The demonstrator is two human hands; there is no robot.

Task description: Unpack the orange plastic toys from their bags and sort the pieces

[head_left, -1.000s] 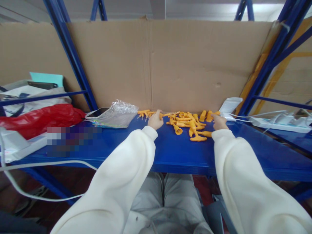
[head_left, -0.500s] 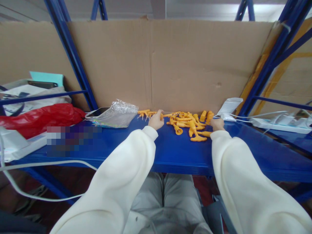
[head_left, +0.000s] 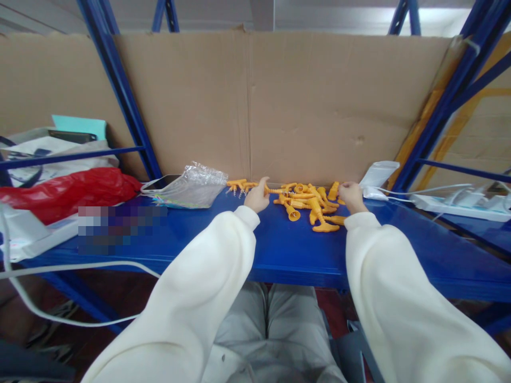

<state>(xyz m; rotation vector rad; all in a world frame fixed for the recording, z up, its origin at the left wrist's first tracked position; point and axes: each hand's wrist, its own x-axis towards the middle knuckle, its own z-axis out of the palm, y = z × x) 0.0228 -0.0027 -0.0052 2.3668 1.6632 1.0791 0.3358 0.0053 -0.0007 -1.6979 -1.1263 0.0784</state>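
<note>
From my remote seat the big picture has not shifted over the last second: the cardboard backing (head_left: 319,106) stands behind the blue shelf (head_left: 287,250), and the red bag (head_left: 67,191), the clear plastic bag (head_left: 191,186) and the power strip (head_left: 459,205) lie where they were. The pile of orange parts (head_left: 307,199) sits at the back of the shelf against the cardboard, between the two white sleeves, with a smaller cluster of orange parts (head_left: 238,185) just left of it. What has changed is the right hand (head_left: 352,196). A second ago it was at the far right fringe of the pile, beside the white pouch (head_left: 379,173); now it has drawn in and is touching the pile's right edge. Its fingers are curled under, and I cannot tell whether they close on a piece. The left hand (head_left: 256,197) has kept its place at the pile's left edge, only lifting its thumb. Its fingers are loosely bent by the end of an orange rod (head_left: 275,189), grip unclear. I judge the picking through the parts is under way from both sides, with nothing lifted clear yet.
</note>
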